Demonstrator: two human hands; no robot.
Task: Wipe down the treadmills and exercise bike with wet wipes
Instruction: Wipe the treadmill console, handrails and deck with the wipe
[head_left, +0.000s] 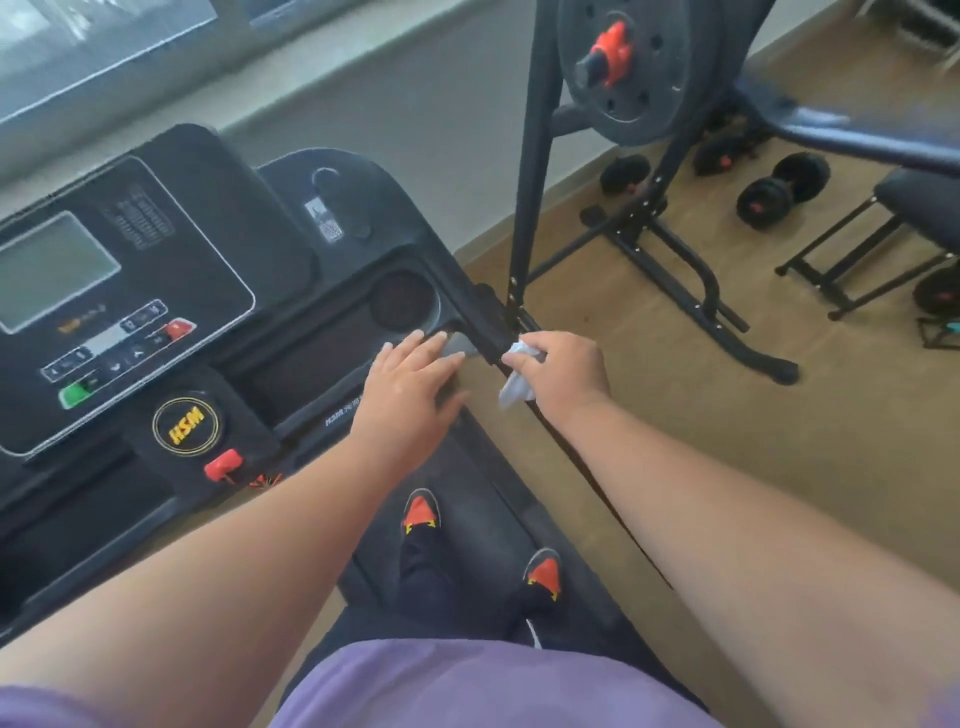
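Treadmill (218, 291) handrail mostly under right hand (563, 371), wipe (514, 387).

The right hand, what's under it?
A white wipe pokes out under the right hand, against the treadmill's black rail. The hand covers the rest of the wipe.

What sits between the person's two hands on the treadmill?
In the head view, the treadmill's black handrail runs between the left hand and the right hand, which grips a white wet wipe.

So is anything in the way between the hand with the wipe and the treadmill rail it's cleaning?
Nothing visible. The right hand holds the wet wipe right against the treadmill handrail. The left hand rests flat beside it on the console's edge, not across the rail.
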